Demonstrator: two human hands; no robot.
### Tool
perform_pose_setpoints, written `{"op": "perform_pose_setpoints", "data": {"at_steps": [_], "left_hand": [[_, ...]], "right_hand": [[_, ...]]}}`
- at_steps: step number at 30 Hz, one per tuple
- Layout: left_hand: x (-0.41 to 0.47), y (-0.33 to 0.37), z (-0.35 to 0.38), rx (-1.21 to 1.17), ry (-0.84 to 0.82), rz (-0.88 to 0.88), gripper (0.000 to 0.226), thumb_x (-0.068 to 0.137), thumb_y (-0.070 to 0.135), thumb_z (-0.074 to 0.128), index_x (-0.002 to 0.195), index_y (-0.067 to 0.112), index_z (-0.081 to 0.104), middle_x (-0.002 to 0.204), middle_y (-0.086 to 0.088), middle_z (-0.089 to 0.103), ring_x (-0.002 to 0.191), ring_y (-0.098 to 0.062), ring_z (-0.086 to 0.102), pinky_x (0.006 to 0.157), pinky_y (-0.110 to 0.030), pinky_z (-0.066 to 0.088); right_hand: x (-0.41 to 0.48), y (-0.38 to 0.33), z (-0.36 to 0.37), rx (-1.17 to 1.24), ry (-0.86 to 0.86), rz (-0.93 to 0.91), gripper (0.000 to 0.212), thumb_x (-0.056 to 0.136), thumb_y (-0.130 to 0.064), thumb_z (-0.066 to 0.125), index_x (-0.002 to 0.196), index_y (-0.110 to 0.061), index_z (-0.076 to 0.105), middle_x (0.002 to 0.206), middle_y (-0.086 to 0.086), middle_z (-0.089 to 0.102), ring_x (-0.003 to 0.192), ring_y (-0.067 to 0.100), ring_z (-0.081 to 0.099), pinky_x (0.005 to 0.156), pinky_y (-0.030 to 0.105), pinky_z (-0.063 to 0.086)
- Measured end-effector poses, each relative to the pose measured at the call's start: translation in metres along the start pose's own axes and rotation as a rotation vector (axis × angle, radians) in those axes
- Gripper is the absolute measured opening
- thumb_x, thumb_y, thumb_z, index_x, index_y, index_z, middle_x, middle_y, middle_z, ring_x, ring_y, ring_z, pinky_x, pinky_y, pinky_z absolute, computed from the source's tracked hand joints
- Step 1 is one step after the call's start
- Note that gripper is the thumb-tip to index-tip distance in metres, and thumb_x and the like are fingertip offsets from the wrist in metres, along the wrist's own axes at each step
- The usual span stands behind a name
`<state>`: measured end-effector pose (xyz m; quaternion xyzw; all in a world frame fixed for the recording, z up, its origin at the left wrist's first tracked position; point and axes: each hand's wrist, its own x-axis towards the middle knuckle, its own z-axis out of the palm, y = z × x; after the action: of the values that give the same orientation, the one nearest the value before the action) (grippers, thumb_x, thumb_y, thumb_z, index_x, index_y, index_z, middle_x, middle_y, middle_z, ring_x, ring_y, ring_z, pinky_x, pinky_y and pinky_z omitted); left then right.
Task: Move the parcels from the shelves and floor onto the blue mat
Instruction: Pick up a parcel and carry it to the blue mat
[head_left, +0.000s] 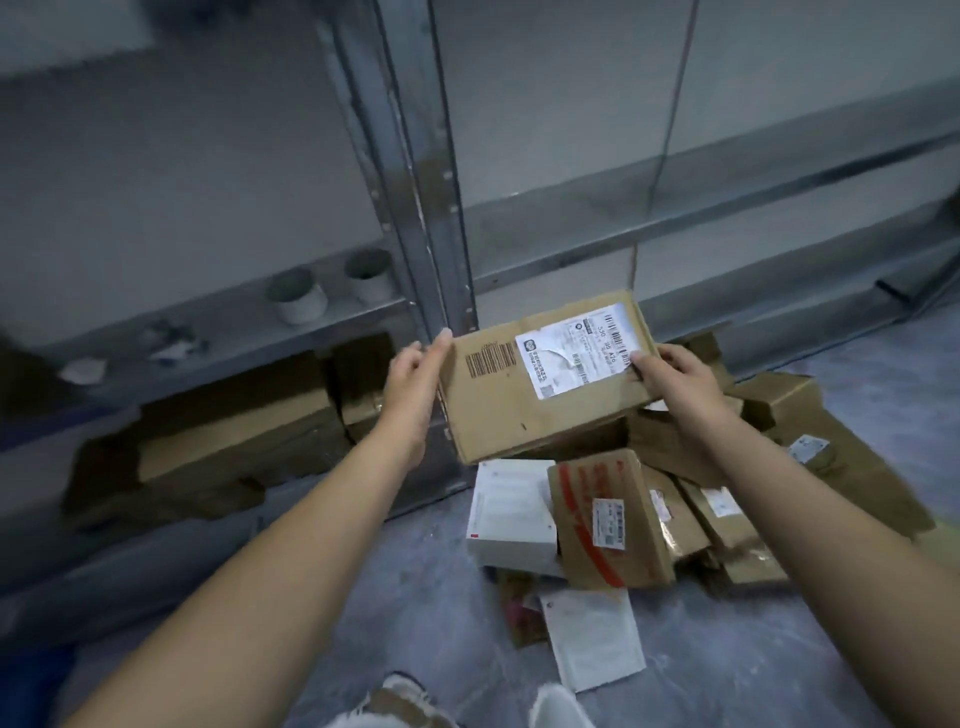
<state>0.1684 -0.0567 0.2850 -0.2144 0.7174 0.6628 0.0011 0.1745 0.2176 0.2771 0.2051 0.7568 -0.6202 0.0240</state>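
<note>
**One box up, a heap on the floor**

We had one brown box (545, 384) lifted clear of the pile (727, 519), held in the air right in front of the rack (410, 156), with its white label (576, 348) facing up. Our left hand (410, 374) was flat against the left end of it, fingers straight and together, just pressing. Our right hand (670, 374) had the other end properly clamped, with the thumb on top at the edge of the label and the fingers wrapped underneath.

The rest of the parcels lay jumbled on the floor (415, 597) under and to the right of the box: a white box (511, 514), a brown one with red print (608, 519) leaning against it, and a flat white mailer (597, 639) nearest to us. The floor was grey concrete, scuffed and dusty with pale streaks.

The rack was grey metal against a plain grey wall (571, 104). Its lowest shelf (208, 332) on the left carried two pale pots (300, 299) and some small scraps too blurred to make out. More brown cardboard (234, 436) was shoved in underneath that shelf. Our shoes (400, 699) poked in at the bottom edge.
</note>
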Motion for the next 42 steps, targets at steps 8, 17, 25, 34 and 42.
{"op": "perform_pose_setpoints", "data": {"at_steps": [8,17,25,34,42], "left_hand": [[-0.066,0.039,-0.116,-0.251,0.112,0.072,0.044,0.069,0.054,0.077,0.080,0.021,0.051,0.088,0.001,0.067,0.075,-0.017,0.060,0.047,-0.025,0.043],[-0.128,0.017,-0.237,-0.601,0.334,0.112,0.036,0.076,0.044,0.077,0.106,0.026,0.067,0.113,-0.006,0.069,0.107,-0.028,0.064,0.077,-0.055,0.057],[-0.190,-0.016,-0.407,-0.364,0.522,0.136,0.022,0.082,0.045,0.068,0.103,0.041,0.066,0.119,-0.001,0.065,0.108,-0.020,0.061,0.088,-0.041,0.052],[-0.269,-0.056,-0.594,-0.256,0.873,0.107,0.043,0.084,0.051,0.066,0.079,0.014,0.044,0.078,-0.003,0.056,0.070,-0.014,0.050,0.061,-0.026,0.037],[-0.319,-0.113,-0.700,-0.384,1.030,0.055,0.040,0.087,0.051,0.062,0.125,0.043,0.051,0.110,0.015,0.066,0.096,-0.001,0.066,0.063,-0.011,0.049]], "right_hand": [[-0.049,-0.087,0.065,0.166,-0.185,-0.183,0.041,0.078,-0.051,0.070,0.108,-0.025,0.064,0.111,0.001,0.067,0.101,0.018,0.062,0.080,0.031,0.052],[-0.167,-0.111,0.230,0.135,-0.432,-0.160,0.100,0.071,-0.050,0.077,0.146,-0.036,0.012,0.146,0.010,0.035,0.127,0.029,0.045,0.101,0.053,0.045],[-0.312,-0.125,0.385,0.104,-0.961,-0.263,0.083,0.083,-0.019,0.073,0.146,-0.037,0.023,0.135,0.000,0.053,0.115,0.020,0.058,0.089,0.047,0.055],[-0.453,-0.117,0.540,-0.037,-1.339,-0.383,0.091,0.075,-0.022,0.080,0.143,-0.050,0.026,0.136,-0.004,0.050,0.124,0.019,0.050,0.101,0.047,0.047],[-0.557,-0.081,0.661,-0.191,-1.551,-0.406,0.090,0.077,-0.019,0.079,0.142,-0.050,0.025,0.117,-0.027,0.048,0.115,0.005,0.046,0.081,0.018,0.044]]}}
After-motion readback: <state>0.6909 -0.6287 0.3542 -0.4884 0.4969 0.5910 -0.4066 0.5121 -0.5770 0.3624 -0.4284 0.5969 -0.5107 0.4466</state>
